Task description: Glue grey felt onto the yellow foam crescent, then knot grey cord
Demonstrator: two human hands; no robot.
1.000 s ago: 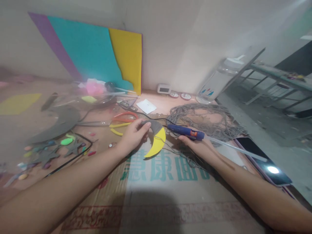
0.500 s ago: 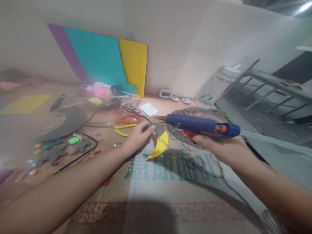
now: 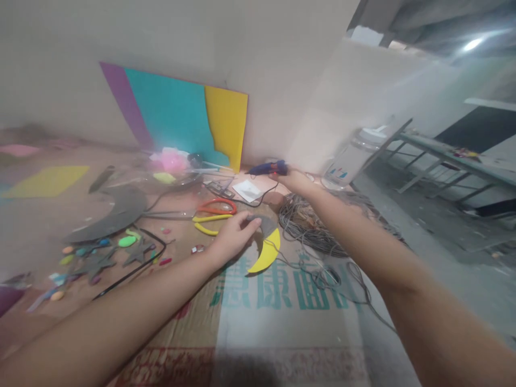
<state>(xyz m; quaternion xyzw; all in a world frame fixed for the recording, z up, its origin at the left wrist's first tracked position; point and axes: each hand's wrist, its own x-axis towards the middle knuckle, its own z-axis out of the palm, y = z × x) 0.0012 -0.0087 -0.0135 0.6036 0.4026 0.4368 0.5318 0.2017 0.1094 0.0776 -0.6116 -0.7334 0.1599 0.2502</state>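
In the middle of the table my left hand [image 3: 236,235] pinches the top of a crescent moon cutout [image 3: 266,251], grey at its upper end and yellow below. A thin grey cord trails from the cutout to the right. My right hand [image 3: 294,180] reaches far forward, closed around the handle of a blue hot glue gun [image 3: 268,168] near the wall. The gun's nozzle points left, over the table's back edge. Red-handled scissors [image 3: 220,206] and a yellow-handled pair [image 3: 205,224] lie just beyond my left hand.
A tangled bundle of grey cord [image 3: 318,228] lies under my right forearm. Behind it stands a clear bottle [image 3: 350,158]. A striped colour board [image 3: 173,115] leans on the wall. On the left are a large grey crescent [image 3: 116,212], grey stars [image 3: 97,262] and small coloured pieces.
My right hand has carried the glue gun forward and left, from above the cord bundle to near the wall. My left hand still holds the crescent in about the same place.
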